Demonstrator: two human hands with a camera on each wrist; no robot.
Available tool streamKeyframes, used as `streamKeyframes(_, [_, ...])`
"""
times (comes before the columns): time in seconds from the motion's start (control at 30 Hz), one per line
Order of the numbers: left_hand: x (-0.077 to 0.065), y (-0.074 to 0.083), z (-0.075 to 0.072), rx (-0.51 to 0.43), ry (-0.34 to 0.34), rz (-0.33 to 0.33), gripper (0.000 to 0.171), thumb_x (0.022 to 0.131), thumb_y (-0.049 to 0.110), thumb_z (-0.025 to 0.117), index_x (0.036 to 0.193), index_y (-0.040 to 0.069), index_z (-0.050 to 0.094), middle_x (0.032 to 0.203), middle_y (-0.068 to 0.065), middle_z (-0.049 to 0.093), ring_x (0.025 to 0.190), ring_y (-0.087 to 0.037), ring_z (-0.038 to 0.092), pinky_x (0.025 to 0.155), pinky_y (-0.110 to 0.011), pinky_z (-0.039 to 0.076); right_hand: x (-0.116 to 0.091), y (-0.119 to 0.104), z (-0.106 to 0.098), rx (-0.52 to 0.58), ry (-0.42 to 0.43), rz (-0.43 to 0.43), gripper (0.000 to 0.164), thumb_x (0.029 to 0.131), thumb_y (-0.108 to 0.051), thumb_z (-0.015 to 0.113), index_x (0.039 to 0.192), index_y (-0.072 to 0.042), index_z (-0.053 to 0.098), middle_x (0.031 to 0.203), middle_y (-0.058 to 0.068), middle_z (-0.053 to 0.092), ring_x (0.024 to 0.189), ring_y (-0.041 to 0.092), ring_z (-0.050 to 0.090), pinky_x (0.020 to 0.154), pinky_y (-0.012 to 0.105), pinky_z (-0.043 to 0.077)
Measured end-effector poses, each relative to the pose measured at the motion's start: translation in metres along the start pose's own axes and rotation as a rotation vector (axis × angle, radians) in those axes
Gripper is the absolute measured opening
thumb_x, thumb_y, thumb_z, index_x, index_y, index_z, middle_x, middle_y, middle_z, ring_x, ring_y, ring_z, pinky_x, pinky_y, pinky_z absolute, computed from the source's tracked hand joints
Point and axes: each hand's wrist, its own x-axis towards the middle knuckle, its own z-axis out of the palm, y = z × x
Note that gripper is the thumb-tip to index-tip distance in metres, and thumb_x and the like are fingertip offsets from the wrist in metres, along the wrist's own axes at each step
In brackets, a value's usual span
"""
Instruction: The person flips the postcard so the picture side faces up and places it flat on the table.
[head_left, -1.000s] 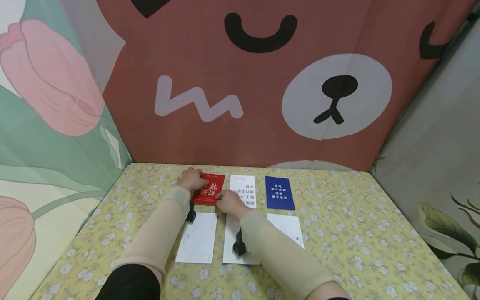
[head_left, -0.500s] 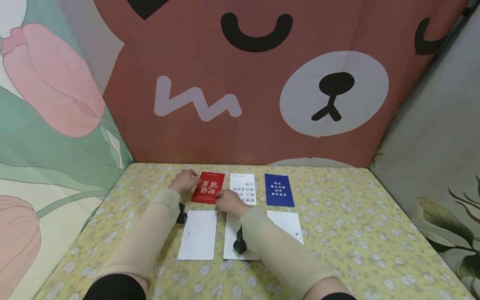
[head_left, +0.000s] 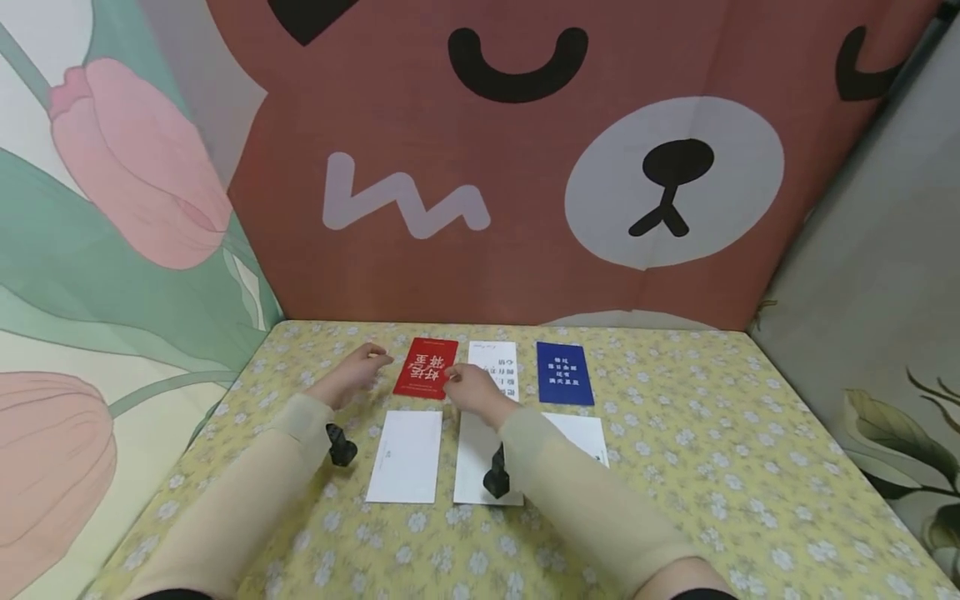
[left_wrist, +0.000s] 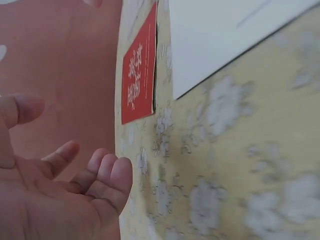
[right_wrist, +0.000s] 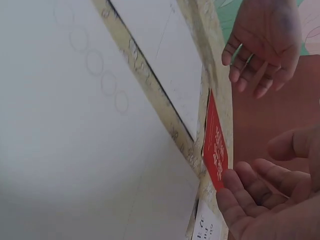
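A red card (head_left: 426, 368) with white characters lies flat at the left of the back row of cards. My left hand (head_left: 348, 375) hovers left of it, fingers loosely bent and holding nothing; the left wrist view shows a gap between this hand (left_wrist: 65, 195) and the card. By the red card's lower right edge is my right hand (head_left: 476, 393), partly covering a white card (head_left: 492, 358) with dark characters. In the right wrist view, that hand's (right_wrist: 270, 200) thumb stands apart from its loosely bent fingers, with nothing between them; whether a fingertip touches the red card is unclear.
A blue card (head_left: 566, 375) ends the back row at the right. In front lie three larger white sheets: left (head_left: 405, 458), middle (head_left: 476, 467) and right (head_left: 581, 433), the last two partly under the right arm. A floral cloth covers the table (head_left: 712, 483); a bear-print curtain (head_left: 525, 275) hangs behind.
My left hand has let go of the red card and drawn away to the left. The right hand stays by the card's lower right edge. The head view has shifted slightly.
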Motion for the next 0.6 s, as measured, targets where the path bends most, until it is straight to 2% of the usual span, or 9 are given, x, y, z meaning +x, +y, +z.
streamKeyframes(0.07, [-0.01, -0.001, 0.002, -0.037, 0.014, -0.005, 0.056, 0.112, 0.03, 0.045, 0.156, 0.002, 0.027, 0.156, -0.026, 0.032, 0.141, -0.043, 0.035, 0.11, -0.056, 0.039, -0.004, -0.001, 0.0, 0.045, -0.016, 0.001, 0.044, 0.106, -0.015, 0.051, 0.147, 0.002, 0.053, 0.143, 0.018, 0.057, 0.126, 0.032, 0.057, 0.1, 0.047, 0.05])
streamKeyframes(0.13, [-0.02, -0.004, 0.006, -0.062, 0.026, -0.008, 0.057, 0.111, 0.028, 0.046, 0.157, 0.0, 0.026, 0.155, -0.027, 0.033, 0.141, -0.044, 0.036, 0.108, -0.054, 0.041, -0.008, -0.002, 0.001, 0.095, -0.036, 0.017, 0.044, 0.107, -0.016, 0.051, 0.147, 0.002, 0.053, 0.145, 0.018, 0.055, 0.131, 0.035, 0.054, 0.106, 0.05, 0.047])
streamKeyframes(0.23, [-0.032, -0.007, 0.012, -0.092, 0.045, -0.014, 0.058, 0.111, 0.028, 0.047, 0.156, -0.001, 0.026, 0.155, -0.028, 0.034, 0.142, -0.045, 0.036, 0.108, -0.053, 0.042, -0.012, -0.002, 0.002, 0.153, -0.057, 0.047, 0.044, 0.106, -0.014, 0.052, 0.146, 0.004, 0.053, 0.141, 0.017, 0.059, 0.126, 0.033, 0.057, 0.105, 0.049, 0.047])
streamKeyframes(0.37, [-0.047, -0.009, 0.019, -0.122, 0.059, -0.027, 0.055, 0.111, 0.027, 0.045, 0.156, -0.001, 0.027, 0.156, -0.029, 0.033, 0.143, -0.046, 0.035, 0.11, -0.053, 0.041, -0.014, -0.001, 0.004, 0.238, -0.078, 0.071, 0.045, 0.103, -0.01, 0.055, 0.144, 0.008, 0.051, 0.127, 0.02, 0.064, 0.111, 0.03, 0.063, 0.098, 0.043, 0.052])
streamKeyframes(0.47, [-0.059, -0.01, 0.022, -0.136, 0.047, -0.04, 0.054, 0.111, 0.026, 0.043, 0.156, 0.0, 0.026, 0.156, -0.03, 0.032, 0.142, -0.046, 0.035, 0.111, -0.054, 0.04, -0.013, 0.0, 0.005, 0.303, -0.096, 0.093, 0.048, 0.102, -0.008, 0.055, 0.145, 0.01, 0.049, 0.122, 0.022, 0.063, 0.104, 0.029, 0.063, 0.093, 0.038, 0.054])
streamKeyframes(0.6, [-0.076, -0.011, 0.027, -0.149, 0.006, -0.046, 0.055, 0.111, 0.027, 0.043, 0.156, 0.0, 0.025, 0.156, -0.032, 0.03, 0.143, -0.049, 0.034, 0.114, -0.057, 0.036, -0.016, 0.0, 0.006, 0.351, -0.123, 0.131, 0.048, 0.103, -0.009, 0.055, 0.146, 0.01, 0.047, 0.122, 0.021, 0.062, 0.105, 0.027, 0.063, 0.09, 0.035, 0.055])
